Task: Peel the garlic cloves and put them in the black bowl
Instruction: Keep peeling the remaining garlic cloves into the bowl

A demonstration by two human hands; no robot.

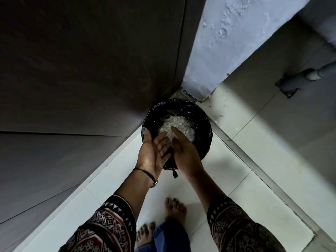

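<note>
Here we are, looking straight down into a corner, and both hands are out over a round bin (205, 124) with a black liner, standing on the pale tiled floor (236, 160). The left hand (154, 150) is palm up, fingers straight and a little spread, thumb reaching across the bin's near-left rim, and it holds nothing. The right hand (183, 151) is just beside it, turned edge-on, fingers straight and close together, pointing far into the bin, and it holds nothing either. Below the fingertips, a heap of white papery peels (178, 126) sits in the bin; whether any clove lies among them, I can't tell. A thin dark bracelet (147, 174) circles the left wrist. Patterned sleeves cover both forearms, and bare feet (175, 210) stand near. A grey pipe (300, 79) sticks out of the wall at far right.
</note>
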